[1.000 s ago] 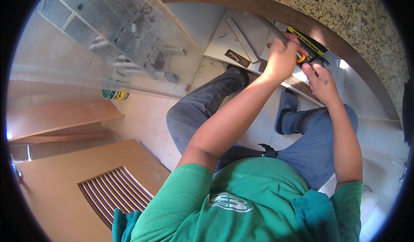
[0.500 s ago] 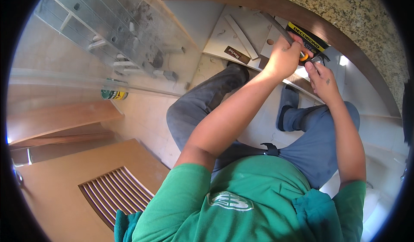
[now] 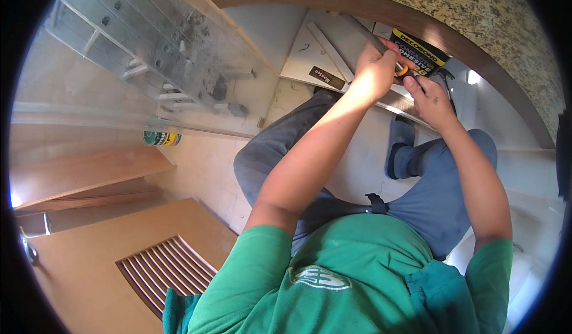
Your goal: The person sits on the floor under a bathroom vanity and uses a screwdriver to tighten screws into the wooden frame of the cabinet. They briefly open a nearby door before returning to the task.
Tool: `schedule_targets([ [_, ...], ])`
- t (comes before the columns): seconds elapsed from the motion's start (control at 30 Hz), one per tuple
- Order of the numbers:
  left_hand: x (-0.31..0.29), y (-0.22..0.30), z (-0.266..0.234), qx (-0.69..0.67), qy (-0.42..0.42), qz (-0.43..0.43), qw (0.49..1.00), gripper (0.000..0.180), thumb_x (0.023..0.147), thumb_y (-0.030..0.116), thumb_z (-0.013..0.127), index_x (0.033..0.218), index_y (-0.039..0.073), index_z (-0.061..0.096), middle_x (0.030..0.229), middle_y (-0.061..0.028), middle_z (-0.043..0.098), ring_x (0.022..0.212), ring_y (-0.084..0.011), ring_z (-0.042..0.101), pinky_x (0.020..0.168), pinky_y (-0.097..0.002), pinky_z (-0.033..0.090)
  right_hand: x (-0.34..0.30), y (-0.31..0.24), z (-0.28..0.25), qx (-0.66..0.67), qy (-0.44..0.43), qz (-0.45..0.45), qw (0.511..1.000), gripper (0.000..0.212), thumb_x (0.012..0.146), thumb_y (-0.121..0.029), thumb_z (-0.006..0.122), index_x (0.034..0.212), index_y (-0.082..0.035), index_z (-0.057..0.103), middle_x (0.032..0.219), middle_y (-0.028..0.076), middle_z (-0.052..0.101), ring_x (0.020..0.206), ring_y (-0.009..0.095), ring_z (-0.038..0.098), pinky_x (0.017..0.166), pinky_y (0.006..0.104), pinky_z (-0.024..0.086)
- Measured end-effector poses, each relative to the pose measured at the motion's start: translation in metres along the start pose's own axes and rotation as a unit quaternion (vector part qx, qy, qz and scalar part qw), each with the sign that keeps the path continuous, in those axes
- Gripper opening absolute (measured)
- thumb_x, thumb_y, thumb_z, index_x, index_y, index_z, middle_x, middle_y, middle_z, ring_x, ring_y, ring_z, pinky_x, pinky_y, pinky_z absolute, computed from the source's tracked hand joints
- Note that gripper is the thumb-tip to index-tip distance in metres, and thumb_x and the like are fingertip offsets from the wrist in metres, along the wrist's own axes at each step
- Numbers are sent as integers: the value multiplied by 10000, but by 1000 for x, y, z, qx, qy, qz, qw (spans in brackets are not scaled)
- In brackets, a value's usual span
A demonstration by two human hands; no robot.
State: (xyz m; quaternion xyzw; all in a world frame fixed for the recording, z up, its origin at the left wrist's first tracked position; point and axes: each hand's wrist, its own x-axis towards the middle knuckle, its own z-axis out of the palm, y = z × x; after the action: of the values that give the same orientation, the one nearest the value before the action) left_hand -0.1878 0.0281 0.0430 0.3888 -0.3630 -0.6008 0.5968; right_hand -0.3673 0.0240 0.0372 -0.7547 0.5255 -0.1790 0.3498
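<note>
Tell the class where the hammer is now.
In the head view, the hammer is at upper right, beside the right hand and the black-and-yellow container's lower right corner.

A green short-sleeved shirt point(image 3: 363, 247) bears a white emblem point(image 3: 320, 278); bunched teal fabric point(image 3: 441, 292) sits beside it. Grey-blue trousers point(image 3: 444, 182) have a black waist strap point(image 3: 376, 203). Footwear point(image 3: 402, 134) is dark grey. Both hands point(image 3: 434, 104) show small dark markings point(image 3: 435, 100).

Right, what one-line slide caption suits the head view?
Left hand on a grey strip, right hand gripping an orange-ringed tool, hammer nearby, by a speckled counter.
</note>
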Motion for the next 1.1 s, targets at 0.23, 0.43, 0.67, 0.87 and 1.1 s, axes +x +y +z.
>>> schedule_targets([
  [0.23,2,-8,-9,24,19,35,999,193,959,112,443,1099,-21,436,903,-251,701,826,-316,707,709,-392,584,13,-6,-10,75,-120,59,988,535,1009,-517,542,936,1,659,714,103,628,648,169,617,624,306,483],
  [0.43,-5,-12,4,-41,81,45,995,276,1005,206,422,1136,-32,470,823,-194,686,720,-251,671,643,-347,528,15,4,16,192,-80,13,978,474,1032,-458,536,885,-17,630,629,29,556,556,113,549,534,283,445],
  [0.67,4,-32,33,-207,167,86,960,860,948,796,176,1001,0,495,596,-65,490,498,-191,549,508,-305,465,8,8,13,11,0,-32,999,466,1060,-421,480,951,6,631,626,55,564,560,119,547,542,282,425],
  [0.87,7,-33,44,-225,147,69,961,780,932,816,194,849,71,409,554,-37,404,435,-177,455,434,-297,402,5,18,6,71,-22,-22,997,443,1100,-389,393,1075,-3,609,698,0,550,553,68,484,489,242,379],
  [1.1,13,-35,43,-240,152,92,954,762,928,820,192,819,92,388,548,-33,389,434,-177,450,428,-302,398,8,10,4,62,-2,-35,997,440,1103,-362,384,1132,19,602,682,4,554,518,59,475,464,232,373],
])
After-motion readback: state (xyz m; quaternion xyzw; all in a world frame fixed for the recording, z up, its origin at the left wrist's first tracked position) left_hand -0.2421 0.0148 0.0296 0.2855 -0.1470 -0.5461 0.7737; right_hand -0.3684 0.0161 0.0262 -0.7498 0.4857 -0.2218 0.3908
